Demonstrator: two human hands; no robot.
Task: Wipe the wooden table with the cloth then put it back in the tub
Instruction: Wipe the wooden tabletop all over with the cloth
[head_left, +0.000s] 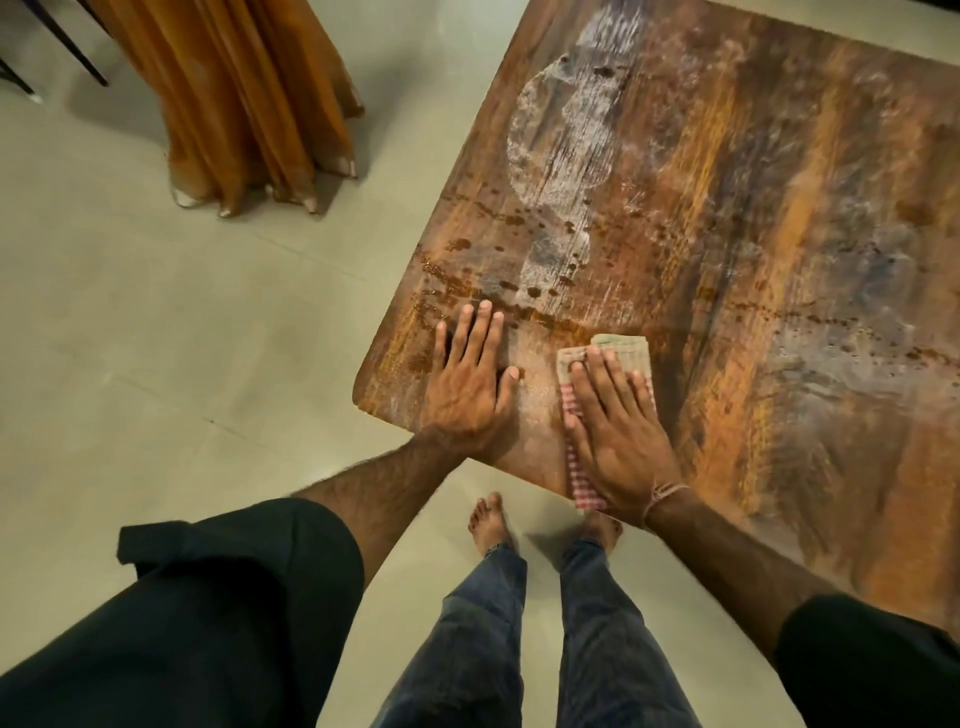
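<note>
Here the right grip (613, 431) lies flat on the cloth (626, 349), with fingers straight and close together. It presses the cloth onto the wooden surface (753, 270) and curls round nothing. The cloth sits by the near left corner of the surface, under that palm. A beige folded end shows beyond the fingertips, and a red-and-white checked part runs along the left of the hand to the near edge.

The left grip (470, 387) is just left of it, apart from the cloth. It is likewise open and flat on bare wood, fingers slightly spread, thumb pointing toward the cloth, holding nothing. A thin thread (667, 493) circles the right wrist, and black sleeves (208, 597) cover both upper arms.

Farther along the surface, beyond the hands, are pale dusty patches (566, 140) with dark spots (514, 221) scattered around them; more specks trail off to the right.

The person stands on a pale tiled floor (156, 312) in jeans (493, 623). One bare foot (488, 519) is just near of the surface edge, and the other is partly hidden beneath the edge. At far left an orange curtain (244, 104) hangs with its hem on the floor
</note>
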